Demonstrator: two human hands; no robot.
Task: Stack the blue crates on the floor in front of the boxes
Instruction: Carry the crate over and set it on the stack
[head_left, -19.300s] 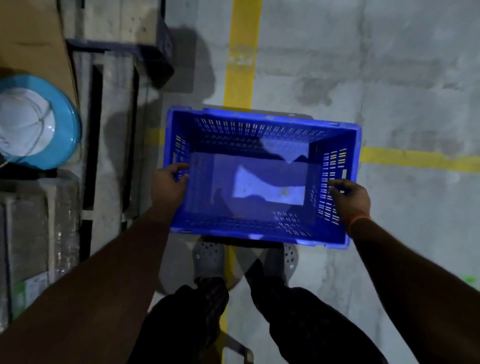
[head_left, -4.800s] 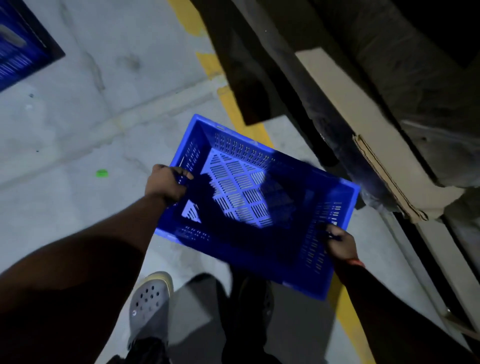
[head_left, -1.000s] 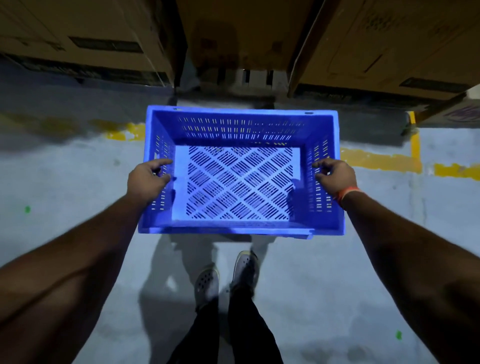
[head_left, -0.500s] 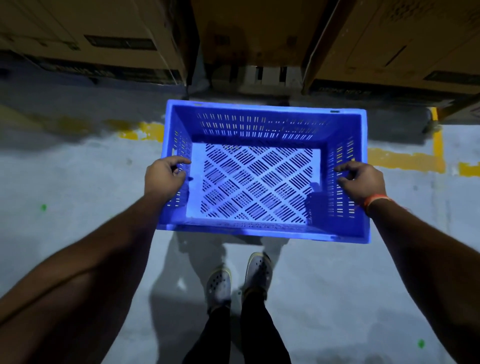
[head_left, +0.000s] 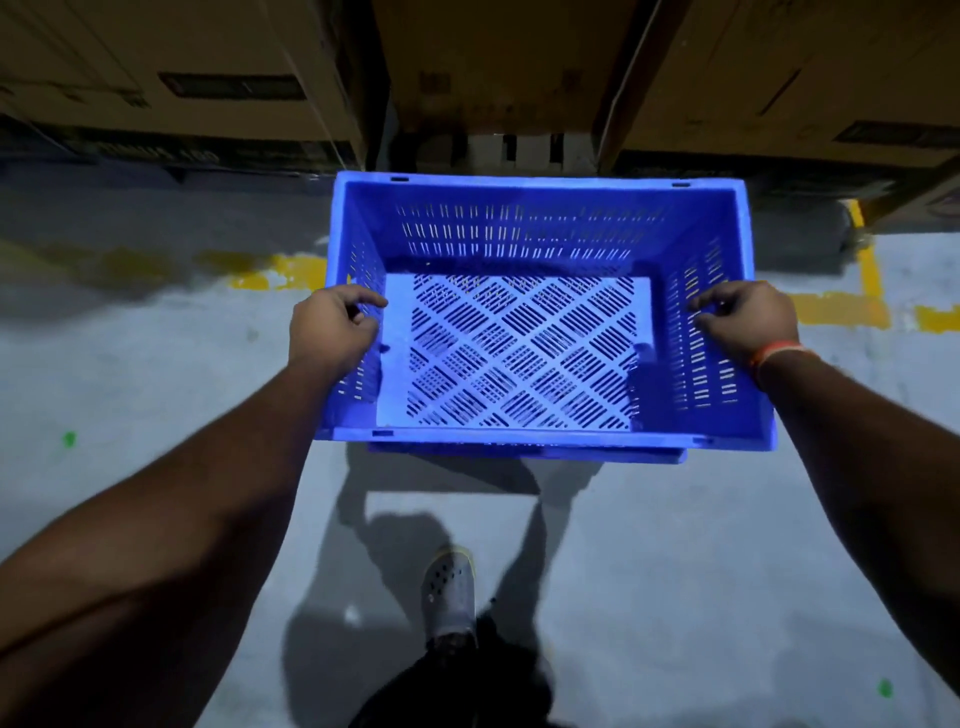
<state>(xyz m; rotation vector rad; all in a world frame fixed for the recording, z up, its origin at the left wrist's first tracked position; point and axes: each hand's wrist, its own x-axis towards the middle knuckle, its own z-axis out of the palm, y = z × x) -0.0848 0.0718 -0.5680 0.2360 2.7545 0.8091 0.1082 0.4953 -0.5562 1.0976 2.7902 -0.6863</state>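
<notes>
Dim warehouse bay. Grey concrete floor (head_left: 156, 374) with worn yellow line (head_left: 291, 271) running left to right. Large cardboard boxes (head_left: 171, 67) along the far side, a gap between them.

Blue crate (head_left: 540, 228), open top, slotted walls, lattice base, held level above the floor, centre of view, just near of the boxes; its shadow falls on the floor below. Whether another crate sits beneath: cannot tell.

Left hand (head_left: 332, 330) grasps the left wall, fingers curled over the rim. Right hand (head_left: 748, 319) grasps the right wall likewise; orange wristband (head_left: 774, 354). One grey clog (head_left: 449, 592) near, below.
</notes>
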